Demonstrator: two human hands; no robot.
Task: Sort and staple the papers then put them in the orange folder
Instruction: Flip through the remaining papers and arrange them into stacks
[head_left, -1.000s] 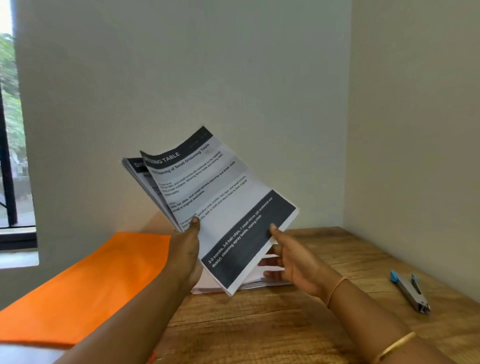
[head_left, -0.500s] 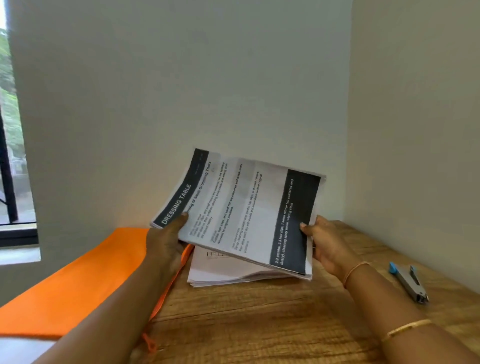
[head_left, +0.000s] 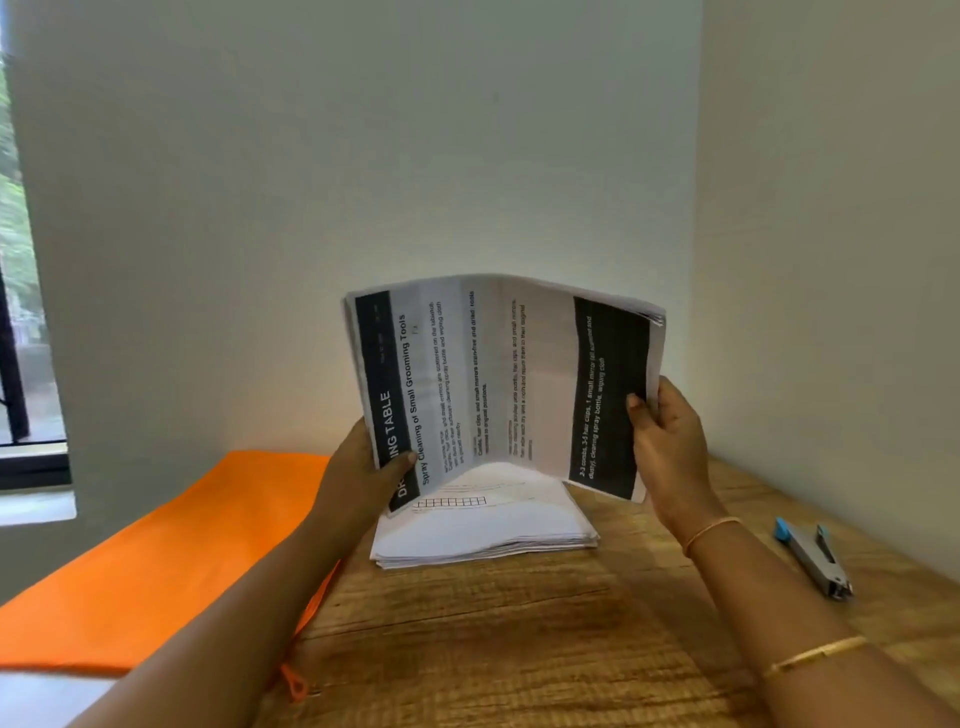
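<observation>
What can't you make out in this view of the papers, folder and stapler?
All head view.
Held sheaf: sheet count hidden behind its top page; small print blurred.
Table stack: top page mostly covered by the sheaf.
Orange folder: left end cut by the frame edge; left forearm covers part.
Stapler: too small to tell if loaded.
Left hand, right hand: fingers behind the sheaf hidden.

held sheaf (head_left: 498, 384): 1; paper stack (head_left: 493, 535): 1; orange folder (head_left: 156, 561): 1; stapler (head_left: 815, 561): 1

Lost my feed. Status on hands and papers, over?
Left hand and right hand each grip an end of the printed sheaf, raised above the paper stack. Stapler untouched at right, orange folder at left. Nothing in the way.
</observation>
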